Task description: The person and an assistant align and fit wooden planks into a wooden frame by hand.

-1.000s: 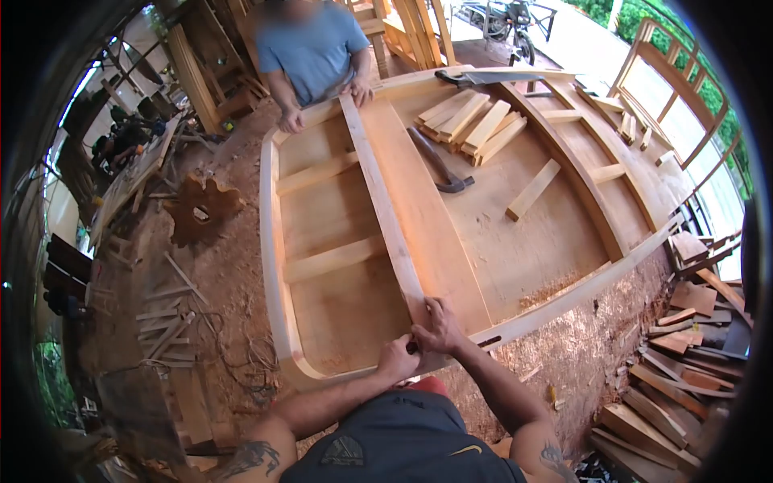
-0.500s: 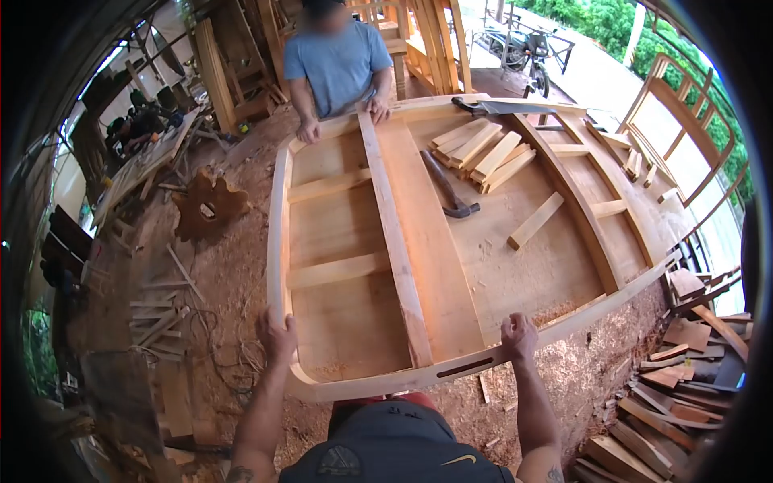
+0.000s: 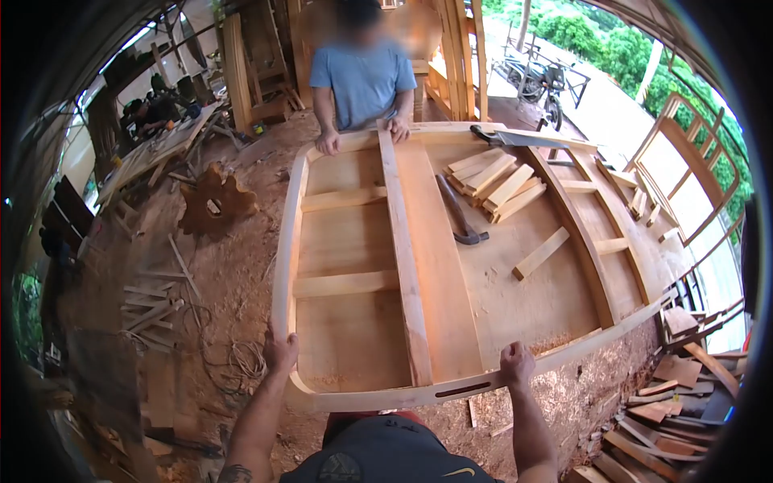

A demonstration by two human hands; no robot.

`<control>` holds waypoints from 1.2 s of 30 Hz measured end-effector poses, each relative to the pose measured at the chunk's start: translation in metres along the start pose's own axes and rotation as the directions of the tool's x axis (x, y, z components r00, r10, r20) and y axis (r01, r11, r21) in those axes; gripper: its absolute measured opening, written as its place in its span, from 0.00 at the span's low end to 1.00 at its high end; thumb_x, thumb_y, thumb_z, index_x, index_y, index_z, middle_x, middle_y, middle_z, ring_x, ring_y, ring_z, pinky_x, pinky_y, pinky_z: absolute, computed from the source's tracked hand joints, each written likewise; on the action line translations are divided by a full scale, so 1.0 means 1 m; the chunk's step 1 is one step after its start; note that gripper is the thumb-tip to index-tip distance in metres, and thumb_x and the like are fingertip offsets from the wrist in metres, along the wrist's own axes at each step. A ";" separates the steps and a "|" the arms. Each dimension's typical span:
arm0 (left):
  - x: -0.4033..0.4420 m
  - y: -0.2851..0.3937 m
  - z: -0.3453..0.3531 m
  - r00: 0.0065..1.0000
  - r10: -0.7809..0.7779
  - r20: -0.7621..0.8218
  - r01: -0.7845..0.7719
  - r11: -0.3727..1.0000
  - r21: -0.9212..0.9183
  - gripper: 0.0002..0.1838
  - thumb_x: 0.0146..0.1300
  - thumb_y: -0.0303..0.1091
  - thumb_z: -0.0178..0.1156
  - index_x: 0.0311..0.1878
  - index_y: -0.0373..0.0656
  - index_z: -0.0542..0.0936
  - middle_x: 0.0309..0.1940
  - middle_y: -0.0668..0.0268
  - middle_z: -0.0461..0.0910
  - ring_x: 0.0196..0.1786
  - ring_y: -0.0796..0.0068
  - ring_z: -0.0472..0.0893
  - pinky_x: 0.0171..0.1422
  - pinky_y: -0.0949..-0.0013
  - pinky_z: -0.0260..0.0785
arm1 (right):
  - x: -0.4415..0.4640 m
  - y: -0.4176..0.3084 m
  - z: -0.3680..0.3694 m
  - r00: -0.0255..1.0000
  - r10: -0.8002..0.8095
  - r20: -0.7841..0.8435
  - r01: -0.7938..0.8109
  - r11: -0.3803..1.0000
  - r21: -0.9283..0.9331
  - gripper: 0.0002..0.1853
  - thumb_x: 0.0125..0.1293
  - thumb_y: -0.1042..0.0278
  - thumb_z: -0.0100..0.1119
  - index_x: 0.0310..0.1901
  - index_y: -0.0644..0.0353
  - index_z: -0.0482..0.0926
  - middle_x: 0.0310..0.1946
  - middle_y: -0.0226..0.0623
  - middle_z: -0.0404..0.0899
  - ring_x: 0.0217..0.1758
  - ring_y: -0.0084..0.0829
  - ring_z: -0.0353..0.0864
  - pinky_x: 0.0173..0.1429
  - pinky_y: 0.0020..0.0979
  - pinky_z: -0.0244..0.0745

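A large wooden frame [image 3: 283, 278] with rounded corners, crosspieces and a thin panel backing lies in front of me. Its near left corner is in the grip of my left hand [image 3: 281, 352], fingers curled round the side rail. On the near rail, right of a narrow slot [image 3: 463, 390], my right hand [image 3: 517, 364] is closed over the edge. A long plank [image 3: 439, 266] and a loose-looking rail [image 3: 403, 266] run across the frame. Inside it lie a hammer [image 3: 461, 211], a pile of short wood blocks [image 3: 498, 183] and one separate block [image 3: 540, 253].
Across the frame, a person in a blue shirt [image 3: 362, 84] has both hands at its far edge. A handsaw [image 3: 523, 139] rests on the far right rail. Scrap wood [image 3: 644, 427] is heaped at right; sticks [image 3: 153, 310] and cord [image 3: 245, 360] lie on the left floor.
My view has shifted, so the frame and the other person appear lower and slightly to the right. Both my hands keep their places on the frame; the hammer and blocks stay put inside.
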State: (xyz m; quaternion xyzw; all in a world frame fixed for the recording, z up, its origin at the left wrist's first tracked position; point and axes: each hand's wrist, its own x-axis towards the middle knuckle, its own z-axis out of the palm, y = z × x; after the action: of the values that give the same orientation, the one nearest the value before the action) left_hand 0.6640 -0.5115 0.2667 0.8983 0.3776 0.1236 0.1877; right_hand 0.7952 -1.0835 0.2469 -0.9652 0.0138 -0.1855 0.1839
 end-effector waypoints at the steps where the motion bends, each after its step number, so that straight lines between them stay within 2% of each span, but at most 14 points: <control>1: -0.001 0.000 -0.001 1.000 0.000 0.000 0.000 1.000 0.013 0.45 0.57 0.40 0.62 0.77 0.50 0.53 0.55 0.42 0.75 0.53 0.39 0.80 0.57 0.45 0.75 | 0.000 0.002 0.001 1.000 -0.008 0.002 0.008 1.000 0.004 0.07 0.62 0.64 0.59 0.28 0.55 0.80 0.26 0.42 0.82 0.31 0.50 0.82 0.38 0.50 0.75; 6: 0.001 -0.007 0.007 0.999 0.016 -0.038 -0.017 1.000 -0.016 0.44 0.57 0.38 0.59 0.77 0.50 0.53 0.54 0.42 0.76 0.52 0.39 0.80 0.56 0.44 0.75 | 0.001 0.002 0.003 1.000 -0.015 0.027 0.015 1.000 -0.027 0.08 0.61 0.64 0.59 0.28 0.55 0.80 0.26 0.42 0.82 0.31 0.51 0.82 0.39 0.49 0.76; 11: 0.003 -0.009 0.007 1.000 -0.005 -0.021 0.005 1.000 -0.010 0.45 0.57 0.37 0.60 0.77 0.51 0.52 0.52 0.42 0.76 0.50 0.40 0.80 0.54 0.44 0.74 | 0.000 0.004 0.006 0.999 -0.016 0.048 0.020 0.996 -0.086 0.08 0.61 0.64 0.59 0.27 0.55 0.80 0.25 0.44 0.82 0.30 0.51 0.82 0.38 0.50 0.75; 14: 0.002 -0.013 0.010 0.999 0.016 -0.043 -0.017 1.000 -0.016 0.45 0.57 0.37 0.61 0.77 0.51 0.51 0.51 0.43 0.76 0.50 0.40 0.80 0.54 0.44 0.74 | 0.000 0.005 0.007 0.998 -0.047 0.028 0.049 0.997 -0.062 0.08 0.61 0.64 0.59 0.26 0.55 0.79 0.24 0.44 0.82 0.30 0.51 0.82 0.37 0.51 0.75; 20: 0.002 -0.011 0.007 1.000 0.006 -0.027 -0.006 1.000 -0.012 0.46 0.57 0.37 0.61 0.78 0.53 0.50 0.51 0.43 0.76 0.50 0.40 0.80 0.54 0.45 0.74 | 0.000 0.005 0.008 0.996 -0.031 0.085 0.041 0.992 -0.117 0.07 0.61 0.65 0.58 0.27 0.55 0.79 0.28 0.44 0.84 0.32 0.50 0.83 0.40 0.49 0.75; 23: 0.004 -0.015 0.012 0.999 0.001 -0.034 -0.001 1.000 -0.001 0.46 0.57 0.38 0.60 0.78 0.53 0.50 0.51 0.42 0.76 0.51 0.40 0.80 0.54 0.45 0.75 | 0.000 0.007 0.010 0.997 -0.067 0.039 0.071 0.992 -0.105 0.07 0.60 0.65 0.59 0.26 0.55 0.79 0.24 0.45 0.82 0.30 0.52 0.82 0.37 0.52 0.76; 26: 0.003 -0.010 0.007 1.000 -0.020 -0.016 0.020 1.000 0.002 0.45 0.58 0.38 0.59 0.78 0.53 0.51 0.51 0.42 0.76 0.51 0.40 0.80 0.54 0.44 0.75 | 0.000 0.004 0.007 0.994 -0.021 0.104 0.035 0.990 -0.135 0.08 0.62 0.64 0.57 0.29 0.56 0.80 0.28 0.45 0.84 0.34 0.51 0.83 0.42 0.50 0.75; 33: 0.003 -0.006 0.007 0.999 -0.035 0.006 0.035 0.999 0.010 0.44 0.59 0.39 0.60 0.77 0.54 0.52 0.53 0.43 0.76 0.53 0.40 0.80 0.56 0.44 0.74 | 0.001 0.000 0.001 0.991 -0.003 0.133 0.017 0.994 -0.104 0.08 0.63 0.63 0.55 0.31 0.55 0.80 0.29 0.46 0.84 0.35 0.52 0.83 0.43 0.51 0.75; 36: 0.004 -0.009 0.009 1.000 -0.019 0.002 0.019 1.000 0.002 0.44 0.59 0.39 0.61 0.77 0.54 0.52 0.54 0.43 0.76 0.53 0.40 0.80 0.56 0.44 0.74 | 0.001 -0.002 0.000 0.988 0.029 0.155 -0.015 0.996 -0.093 0.09 0.64 0.62 0.55 0.32 0.55 0.80 0.30 0.46 0.84 0.37 0.51 0.83 0.46 0.50 0.74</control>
State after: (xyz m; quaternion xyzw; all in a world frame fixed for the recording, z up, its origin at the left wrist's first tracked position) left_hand 0.6646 -0.5050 0.2548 0.8950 0.3859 0.1206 0.1882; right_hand 0.7958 -1.0817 0.2477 -0.9840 0.0185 -0.1066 0.1418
